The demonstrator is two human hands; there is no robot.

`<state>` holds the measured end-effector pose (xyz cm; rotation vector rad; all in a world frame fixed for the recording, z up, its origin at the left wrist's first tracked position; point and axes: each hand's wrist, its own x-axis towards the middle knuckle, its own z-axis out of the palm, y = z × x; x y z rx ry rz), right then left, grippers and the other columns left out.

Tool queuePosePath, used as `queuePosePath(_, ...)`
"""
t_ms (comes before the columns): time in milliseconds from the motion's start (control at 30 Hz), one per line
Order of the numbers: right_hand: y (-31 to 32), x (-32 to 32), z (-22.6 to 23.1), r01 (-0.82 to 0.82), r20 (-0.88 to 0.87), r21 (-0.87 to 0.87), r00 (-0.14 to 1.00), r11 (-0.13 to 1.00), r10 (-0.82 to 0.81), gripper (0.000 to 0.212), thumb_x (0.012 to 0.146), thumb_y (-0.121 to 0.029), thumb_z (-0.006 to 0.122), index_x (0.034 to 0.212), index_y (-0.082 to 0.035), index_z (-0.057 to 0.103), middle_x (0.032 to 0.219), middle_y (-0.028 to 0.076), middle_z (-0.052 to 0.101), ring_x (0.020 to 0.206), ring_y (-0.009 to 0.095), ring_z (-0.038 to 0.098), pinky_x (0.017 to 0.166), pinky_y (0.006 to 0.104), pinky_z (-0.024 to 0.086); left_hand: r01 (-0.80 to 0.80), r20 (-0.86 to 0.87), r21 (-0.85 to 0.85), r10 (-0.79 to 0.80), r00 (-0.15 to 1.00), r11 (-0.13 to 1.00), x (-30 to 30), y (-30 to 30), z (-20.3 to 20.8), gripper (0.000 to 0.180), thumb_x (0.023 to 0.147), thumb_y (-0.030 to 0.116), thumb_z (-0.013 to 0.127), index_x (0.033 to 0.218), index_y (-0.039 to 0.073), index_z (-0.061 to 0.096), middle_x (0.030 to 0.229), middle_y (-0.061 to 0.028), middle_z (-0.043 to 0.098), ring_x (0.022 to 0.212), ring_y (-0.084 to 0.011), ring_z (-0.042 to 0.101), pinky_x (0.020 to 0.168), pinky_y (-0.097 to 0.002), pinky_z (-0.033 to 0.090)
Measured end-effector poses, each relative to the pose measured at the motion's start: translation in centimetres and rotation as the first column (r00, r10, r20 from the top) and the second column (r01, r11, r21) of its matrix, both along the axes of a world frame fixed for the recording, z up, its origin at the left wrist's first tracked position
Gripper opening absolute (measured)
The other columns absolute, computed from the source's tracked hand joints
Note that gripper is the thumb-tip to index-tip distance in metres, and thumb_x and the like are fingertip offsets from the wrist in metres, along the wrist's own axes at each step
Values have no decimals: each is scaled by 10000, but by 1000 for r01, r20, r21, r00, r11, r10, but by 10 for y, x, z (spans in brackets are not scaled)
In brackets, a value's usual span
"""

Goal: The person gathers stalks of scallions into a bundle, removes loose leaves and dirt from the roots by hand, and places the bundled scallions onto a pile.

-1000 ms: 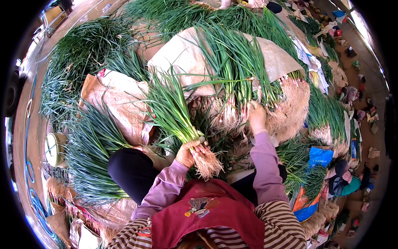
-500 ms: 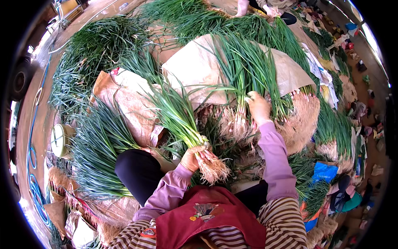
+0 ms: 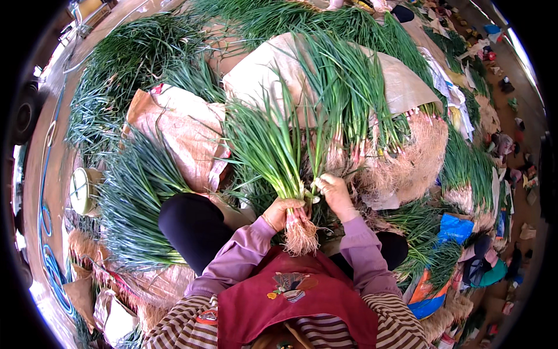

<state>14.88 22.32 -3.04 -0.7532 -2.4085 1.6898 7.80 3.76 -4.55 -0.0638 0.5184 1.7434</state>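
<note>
In front of my lap, my left hand is wrapped round a bunch of green onions. Its leaves fan away from me, and the pale roots hang toward my apron. Close against the bunch, my right hand pinches a thin green onion stalk near its lower end. My right fingertips hide part of that stalk, and its root end cannot be made out. Beyond my hands, more green onions lie across a beige sack cloth, their roots pointing my way.
Heaps of green onions lie far left and beside my left knee. A round pale container and a blue hose are at left. A blue packet lies right. Another person's hands show at the far top edge.
My right hand has come back from the onions on the cloth to the bunch, now pinching a stalk. My left hand has shifted slightly right, turning the bunch more upright.
</note>
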Motion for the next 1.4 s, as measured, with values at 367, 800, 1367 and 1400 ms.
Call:
queuePosePath(367,30,1,6,119,420,-253,907,960,-2,417,909,-350,546,1189,-41,545,1114,70,611,651,110,575,579,238,454,-31,40,-41,32,999,999,4,-5,-18,331,768,134,598,1021,-75,555,663,-148,638,576,-212,639,567,-291,533)
queuePosePath(800,-6,7,10,-259,211,727,966,636,151,108,785,-116,610,836,-21,617,708,119,611,603,246,584,598,346,479,84,47,-100,-80,996,991,2,-3,-27,313,777,97,599,1026,-87,552,698,-154,638,649,-267,652,668,-378,542)
queuePosePath(1367,60,56,114,698,-224,-77,684,712,-695,134,892,-96,538,967,-95,648,770,33,624,429,85,484,343,206,378,18,29,-45,-16,999,999,-2,-7,-30,310,803,114,596,1064,-45,543,873,-139,646,592,-209,639,525,-306,541)
queuePosePath(1400,111,103,103,669,-360,264,737,695,-572,154,881,-84,529,982,-79,645,870,77,642,560,123,578,470,237,484,-5,13,-102,6,1000,995,-1,-4,-26,226,804,126,611,949,-45,584,737,-99,619,588,-208,638,514,-292,534)
